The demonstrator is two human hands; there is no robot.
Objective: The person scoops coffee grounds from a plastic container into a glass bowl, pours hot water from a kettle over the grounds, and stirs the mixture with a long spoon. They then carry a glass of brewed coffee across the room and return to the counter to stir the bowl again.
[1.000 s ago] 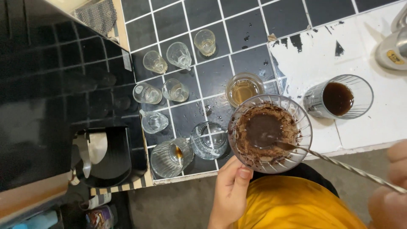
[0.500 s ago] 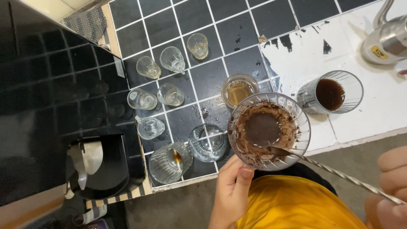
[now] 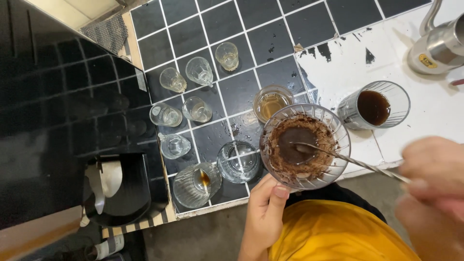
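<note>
The left hand (image 3: 265,217) is clamped on the near rim of a ribbed glass bowl (image 3: 304,145) of dark brown mix, thumb on the edge, at the front of the tiled bench (image 3: 241,29). The right hand (image 3: 432,191), blurred and close to the camera, is closed around a long metal spoon (image 3: 338,155) whose tip sits in the mix. Just beside the bowl stand a glass of dark liquid (image 3: 374,106) and a small glass of amber liquid (image 3: 272,102); empty small glasses (image 3: 199,71) cluster further left.

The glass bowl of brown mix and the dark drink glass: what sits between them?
Nothing. In the head view, only bare white counter separates the glass bowl from the dark drink glass.
</note>
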